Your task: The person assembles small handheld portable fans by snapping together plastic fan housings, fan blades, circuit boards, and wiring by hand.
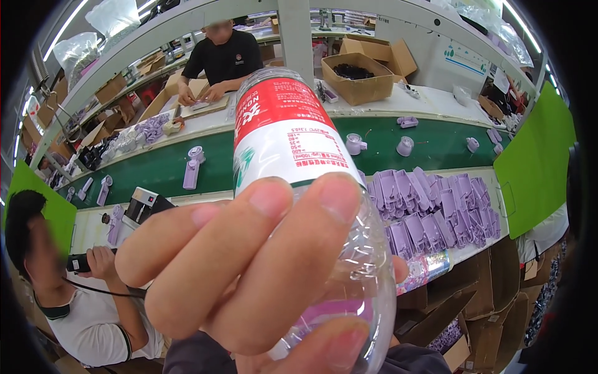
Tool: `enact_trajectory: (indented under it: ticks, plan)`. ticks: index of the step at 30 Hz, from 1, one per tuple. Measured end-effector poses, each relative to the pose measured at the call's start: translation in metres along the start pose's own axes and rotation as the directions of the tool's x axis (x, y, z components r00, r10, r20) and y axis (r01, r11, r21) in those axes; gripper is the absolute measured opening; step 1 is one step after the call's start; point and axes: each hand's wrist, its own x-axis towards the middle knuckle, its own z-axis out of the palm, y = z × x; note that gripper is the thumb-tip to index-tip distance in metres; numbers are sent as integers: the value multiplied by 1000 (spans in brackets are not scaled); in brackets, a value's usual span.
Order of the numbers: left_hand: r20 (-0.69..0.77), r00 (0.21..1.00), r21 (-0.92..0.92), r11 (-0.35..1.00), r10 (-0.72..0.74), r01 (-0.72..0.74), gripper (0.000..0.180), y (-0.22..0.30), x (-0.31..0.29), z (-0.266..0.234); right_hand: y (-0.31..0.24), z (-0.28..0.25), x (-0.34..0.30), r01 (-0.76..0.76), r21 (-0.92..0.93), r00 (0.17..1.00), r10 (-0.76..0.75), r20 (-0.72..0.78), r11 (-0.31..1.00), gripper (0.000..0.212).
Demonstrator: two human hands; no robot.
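Close in front of me, my left hand [249,262] is closed round a clear plastic bottle [367,249] with a red and white label [293,134]. Its fingers press on the near side and its thumb lies lower down. The bottle is tilted, ridged end up and away, and its label print looks upside down. At the bottle's right edge shows a fingertip of my right hand [400,269]; the rest of that hand is mostly hidden behind the bottle, and it seems to grip it too. A purple strip shows through the clear plastic.
Many purple plastic housings [430,212] are stacked on the right of the bench. A green conveyor belt [249,165] carries small purple fan parts [194,167]. One co-worker [221,56] sits across; another [81,299] on the left holds a black tool. Cardboard boxes [492,280] stand lower right.
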Motion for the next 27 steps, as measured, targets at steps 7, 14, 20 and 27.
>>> enact_trajectory:
  ticks: [7,14,20,27]
  plan:
    - [-3,1000,29,1000,7,-6,98,0,-14,-8,3,2,0,20,20,1000,-20,0,1000,16]
    - [9,1000,17,1000,3,-3,99,0,-14,-10,1,1,3,94,-68,995,-96,-26,993,18]
    - [55,998,26,999,-21,20,101,3,-13,-13,4,0,3,90,-87,995,-92,-26,992,19]
    - [-47,999,8,1000,7,-7,102,-2,-8,-2,-10,1,4,54,-46,998,-55,-17,997,22]
